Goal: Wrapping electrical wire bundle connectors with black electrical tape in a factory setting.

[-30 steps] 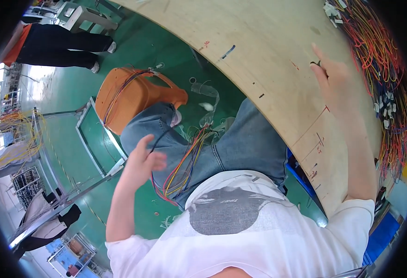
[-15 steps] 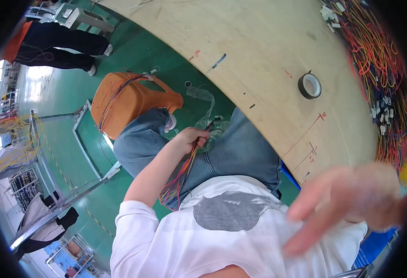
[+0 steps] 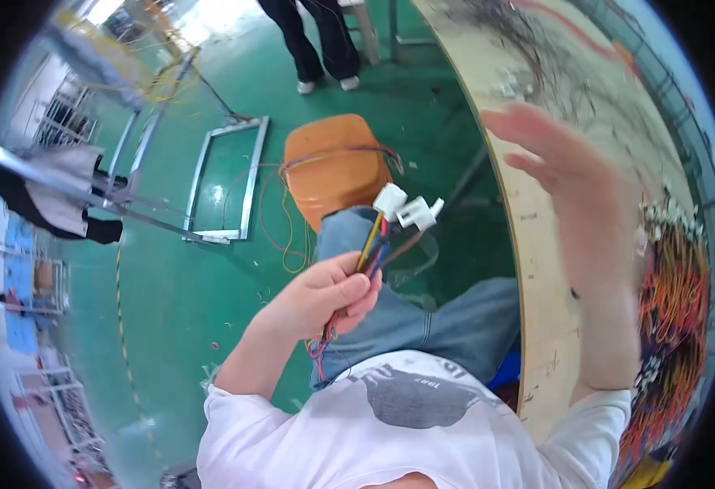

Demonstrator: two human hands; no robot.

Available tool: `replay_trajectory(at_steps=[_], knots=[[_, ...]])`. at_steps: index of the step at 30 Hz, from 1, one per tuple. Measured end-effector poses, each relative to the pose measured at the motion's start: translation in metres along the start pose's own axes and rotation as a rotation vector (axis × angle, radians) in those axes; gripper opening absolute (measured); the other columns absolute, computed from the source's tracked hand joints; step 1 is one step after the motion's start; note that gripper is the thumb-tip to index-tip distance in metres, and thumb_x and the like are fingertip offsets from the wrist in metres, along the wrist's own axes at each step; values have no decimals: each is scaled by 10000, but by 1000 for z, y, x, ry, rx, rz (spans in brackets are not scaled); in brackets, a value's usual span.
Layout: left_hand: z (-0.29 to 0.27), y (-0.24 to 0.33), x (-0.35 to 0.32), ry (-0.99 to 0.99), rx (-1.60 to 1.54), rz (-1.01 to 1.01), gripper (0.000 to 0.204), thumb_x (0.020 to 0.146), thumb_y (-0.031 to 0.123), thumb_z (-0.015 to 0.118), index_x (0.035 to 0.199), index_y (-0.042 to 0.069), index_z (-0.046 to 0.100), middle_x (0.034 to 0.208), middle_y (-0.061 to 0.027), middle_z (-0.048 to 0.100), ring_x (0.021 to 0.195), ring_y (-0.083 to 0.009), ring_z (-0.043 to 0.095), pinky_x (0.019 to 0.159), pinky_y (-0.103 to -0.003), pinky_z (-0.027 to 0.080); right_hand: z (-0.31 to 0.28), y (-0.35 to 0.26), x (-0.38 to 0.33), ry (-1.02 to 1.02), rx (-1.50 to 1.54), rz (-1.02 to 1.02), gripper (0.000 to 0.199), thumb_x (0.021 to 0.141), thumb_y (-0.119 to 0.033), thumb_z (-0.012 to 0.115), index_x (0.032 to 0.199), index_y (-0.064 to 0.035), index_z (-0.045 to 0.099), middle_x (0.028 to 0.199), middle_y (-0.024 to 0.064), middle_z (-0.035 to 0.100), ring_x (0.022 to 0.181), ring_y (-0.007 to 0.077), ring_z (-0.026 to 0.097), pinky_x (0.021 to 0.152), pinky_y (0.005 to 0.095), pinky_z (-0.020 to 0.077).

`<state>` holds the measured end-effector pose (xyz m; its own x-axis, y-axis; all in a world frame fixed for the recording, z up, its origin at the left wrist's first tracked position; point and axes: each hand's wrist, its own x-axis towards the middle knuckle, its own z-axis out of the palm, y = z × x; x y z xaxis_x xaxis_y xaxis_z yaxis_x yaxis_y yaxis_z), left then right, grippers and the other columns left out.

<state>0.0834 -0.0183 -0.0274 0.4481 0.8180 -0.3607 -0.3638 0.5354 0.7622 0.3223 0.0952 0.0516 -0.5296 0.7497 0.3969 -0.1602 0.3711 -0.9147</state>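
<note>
My left hand [image 3: 325, 297] is closed around a small bundle of coloured wires [image 3: 371, 248] that ends in white plastic connectors [image 3: 406, 208]. It holds the bundle up over my lap, above my jeans. My right hand [image 3: 569, 175] is raised, blurred, with its fingers spread and nothing in it. It hovers over the edge of the wooden board [image 3: 536, 244] at my right.
An orange stool [image 3: 333, 163] with loose wires draped over it stands in front of my knees on the green floor. A metal frame [image 3: 223, 179] lies to the left. Another person's legs [image 3: 316, 37] are at the top. Masses of orange and red wires [image 3: 675, 301] hang on the board's right.
My left hand has lifted the wire bundle from my lap, connectors now up. My right hand swung up from low right to above the board. The view has turned left.
</note>
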Motion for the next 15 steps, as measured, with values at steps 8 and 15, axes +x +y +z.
replay_trajectory(at_steps=[8, 15], knots=[[-5, 22, -42, 160, 350, 102, 173, 880, 209, 463, 851, 42, 499, 630, 27, 425, 536, -59, 387, 479, -209, 322, 124, 36, 55, -117, 633, 423, 577, 867, -467, 371, 1227, -15, 371, 1147, 137, 493, 999, 229, 505, 852, 366, 408], [-30, 66, -91, 622, -86, 800, 313, 854, 352, 493, 658, 116, 433, 527, 31, 380, 423, -69, 341, 375, -213, 243, 274, 66, 28, -384, 776, 421, 435, 862, -422, 444, 920, -5, 552, 775, 43, 551, 694, 77, 496, 639, 229, 383]])
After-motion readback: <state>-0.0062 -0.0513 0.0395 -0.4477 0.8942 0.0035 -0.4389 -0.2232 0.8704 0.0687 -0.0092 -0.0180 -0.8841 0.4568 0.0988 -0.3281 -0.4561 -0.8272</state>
